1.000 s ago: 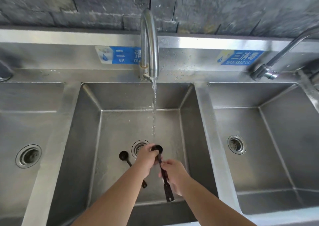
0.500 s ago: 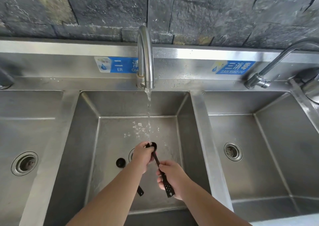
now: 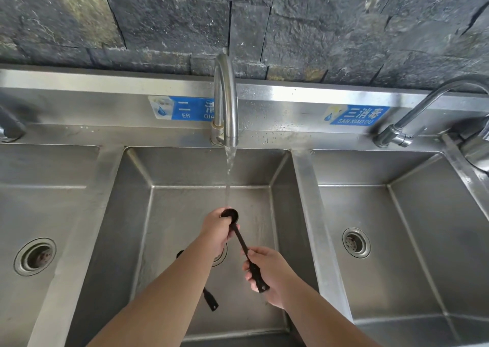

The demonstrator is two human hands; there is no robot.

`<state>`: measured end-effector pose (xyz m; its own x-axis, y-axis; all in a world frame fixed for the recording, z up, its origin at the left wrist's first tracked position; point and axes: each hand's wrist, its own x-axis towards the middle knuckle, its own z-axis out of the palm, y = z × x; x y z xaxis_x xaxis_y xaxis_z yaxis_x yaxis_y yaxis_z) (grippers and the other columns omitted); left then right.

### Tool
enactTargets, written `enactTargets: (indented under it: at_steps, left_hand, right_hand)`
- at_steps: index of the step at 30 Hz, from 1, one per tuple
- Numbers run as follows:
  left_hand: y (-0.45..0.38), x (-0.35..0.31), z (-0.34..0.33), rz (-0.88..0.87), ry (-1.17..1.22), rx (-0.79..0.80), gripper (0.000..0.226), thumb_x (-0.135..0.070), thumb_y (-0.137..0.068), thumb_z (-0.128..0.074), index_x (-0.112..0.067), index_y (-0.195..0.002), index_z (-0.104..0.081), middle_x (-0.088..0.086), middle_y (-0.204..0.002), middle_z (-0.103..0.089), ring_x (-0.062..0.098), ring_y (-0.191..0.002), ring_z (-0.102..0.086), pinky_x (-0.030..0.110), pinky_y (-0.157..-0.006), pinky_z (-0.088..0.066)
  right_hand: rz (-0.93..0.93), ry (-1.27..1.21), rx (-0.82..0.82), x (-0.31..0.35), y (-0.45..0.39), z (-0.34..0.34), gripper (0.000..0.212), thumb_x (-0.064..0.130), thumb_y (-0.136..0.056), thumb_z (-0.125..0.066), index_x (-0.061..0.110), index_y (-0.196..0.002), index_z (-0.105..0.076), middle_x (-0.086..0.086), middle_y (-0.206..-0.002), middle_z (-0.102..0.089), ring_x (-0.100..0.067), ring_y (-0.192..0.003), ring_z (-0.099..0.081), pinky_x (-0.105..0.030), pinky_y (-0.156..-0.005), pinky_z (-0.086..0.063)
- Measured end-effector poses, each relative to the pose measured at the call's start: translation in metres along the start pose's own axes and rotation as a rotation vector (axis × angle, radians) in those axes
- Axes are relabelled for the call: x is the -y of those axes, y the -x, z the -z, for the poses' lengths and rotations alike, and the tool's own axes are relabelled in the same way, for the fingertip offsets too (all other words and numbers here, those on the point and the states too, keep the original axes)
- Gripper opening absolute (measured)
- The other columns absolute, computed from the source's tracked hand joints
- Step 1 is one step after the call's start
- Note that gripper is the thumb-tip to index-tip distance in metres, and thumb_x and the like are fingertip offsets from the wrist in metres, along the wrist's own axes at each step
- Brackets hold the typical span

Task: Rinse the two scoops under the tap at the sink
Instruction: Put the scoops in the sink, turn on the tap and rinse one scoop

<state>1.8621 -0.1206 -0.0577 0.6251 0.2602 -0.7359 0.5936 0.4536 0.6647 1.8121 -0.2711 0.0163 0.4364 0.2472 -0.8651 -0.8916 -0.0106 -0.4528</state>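
Observation:
A black long-handled scoop is held over the middle basin, its bowl right under the running stream from the tap. My right hand grips the scoop's handle end. My left hand closes its fingers around the scoop's bowl. A second black scoop lies on the basin floor, mostly hidden under my left forearm, with only its handle end and a sliver of its bowl showing.
The left basin and the right basin each have a drain. A second tap stands at the right behind the right basin. A dark stone wall rises behind the steel backsplash with two blue labels.
Both hands have lifted the scoop a little toward the tap, and the view has tilted down. The splashing around the bowl has calmed. The second scoop has not moved.

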Motion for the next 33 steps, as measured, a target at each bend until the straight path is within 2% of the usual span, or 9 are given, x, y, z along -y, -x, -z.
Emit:
enactTargets:
  at_steps: [5,14,17,20,23,26,28,31,33]
  left_hand:
    - [0.000,-0.011,-0.002,-0.022,0.012,0.015,0.041,0.003,-0.094,-0.040,-0.025,-0.118,-0.058,0.016,-0.099,-0.063,0.019,-0.067,-0.065,0.022,-0.045,-0.046]
    - [-0.009,-0.026,-0.005,-0.070,-0.095,-0.073,0.006,-0.005,-0.088,-0.062,-0.010,-0.087,-0.066,0.009,-0.071,-0.061,0.012,-0.048,-0.050,0.022,-0.040,-0.039]
    - [-0.011,-0.033,-0.006,-0.093,-0.128,-0.091,0.014,0.004,-0.085,-0.058,-0.007,-0.080,-0.065,0.012,-0.069,-0.063,0.010,-0.040,-0.051,0.023,-0.040,-0.035]
    - [-0.007,-0.041,-0.007,-0.061,-0.090,-0.090,0.024,0.009,-0.087,-0.048,-0.008,-0.090,-0.065,0.015,-0.072,-0.065,0.017,-0.048,-0.059,0.023,-0.041,-0.037]
    - [-0.002,-0.051,-0.002,-0.036,0.032,0.078,0.034,0.018,-0.081,-0.039,-0.004,-0.093,-0.062,0.015,-0.076,-0.060,0.017,-0.054,-0.062,0.023,-0.041,-0.039]
    - [0.002,-0.057,0.000,-0.016,0.142,0.195,0.029,0.013,-0.080,-0.039,-0.004,-0.095,-0.057,0.013,-0.084,-0.054,0.022,-0.070,-0.058,0.026,-0.048,-0.040]
    - [0.001,-0.060,-0.004,0.034,0.293,0.181,0.014,0.003,-0.090,-0.041,-0.005,-0.089,-0.053,0.011,-0.080,-0.051,0.021,-0.068,-0.053,0.027,-0.051,-0.049]
    - [-0.001,-0.062,-0.005,0.030,0.320,0.147,0.011,-0.006,-0.096,-0.048,-0.001,-0.089,-0.055,0.012,-0.078,-0.052,0.023,-0.074,-0.055,0.034,-0.079,-0.054]
    - [0.001,-0.063,-0.002,0.002,0.236,0.184,0.010,-0.005,-0.096,-0.048,0.002,-0.098,-0.055,0.015,-0.084,-0.054,0.028,-0.085,-0.059,0.041,-0.090,-0.051]
  right_hand:
    - [0.019,-0.042,0.012,0.006,-0.003,-0.003,0.024,0.011,-0.098,-0.046,0.000,-0.117,-0.055,-0.010,-0.062,-0.061,-0.017,-0.046,-0.051,-0.022,-0.039,-0.037]
    - [0.015,-0.080,0.064,0.020,-0.009,0.001,0.023,0.008,-0.097,-0.045,-0.001,-0.114,-0.059,-0.011,-0.066,-0.066,-0.017,-0.048,-0.054,-0.024,-0.041,-0.040]
    - [0.001,-0.069,0.067,0.024,-0.013,0.003,0.021,0.011,-0.097,-0.046,0.003,-0.107,-0.063,-0.010,-0.067,-0.066,-0.016,-0.048,-0.053,-0.023,-0.040,-0.038]
    - [-0.003,-0.057,0.069,0.026,-0.017,0.005,0.021,0.011,-0.098,-0.045,0.005,-0.102,-0.065,-0.008,-0.065,-0.064,-0.014,-0.046,-0.048,-0.021,-0.037,-0.034]
    - [0.002,-0.083,0.051,0.028,-0.024,0.006,0.021,0.010,-0.098,-0.046,0.003,-0.108,-0.063,-0.008,-0.064,-0.062,-0.013,-0.045,-0.044,-0.020,-0.036,-0.031]
    - [0.036,-0.077,-0.011,0.033,-0.031,0.006,0.020,0.009,-0.096,-0.051,0.004,-0.111,-0.062,-0.007,-0.066,-0.063,-0.012,-0.046,-0.044,-0.019,-0.036,-0.030]
    - [0.080,-0.004,-0.066,0.037,-0.033,0.005,0.017,0.007,-0.093,-0.056,0.007,-0.106,-0.066,-0.006,-0.067,-0.064,-0.011,-0.047,-0.045,-0.018,-0.037,-0.029]
    - [0.208,0.205,-0.141,0.043,-0.034,0.005,0.018,0.004,-0.086,-0.062,0.015,-0.095,-0.073,-0.004,-0.070,-0.066,-0.010,-0.049,-0.045,-0.019,-0.039,-0.030]
    - [0.328,0.392,-0.229,0.044,-0.033,0.005,0.021,0.007,-0.082,-0.064,0.024,-0.085,-0.076,0.002,-0.072,-0.070,-0.009,-0.054,-0.050,-0.019,-0.048,-0.041]
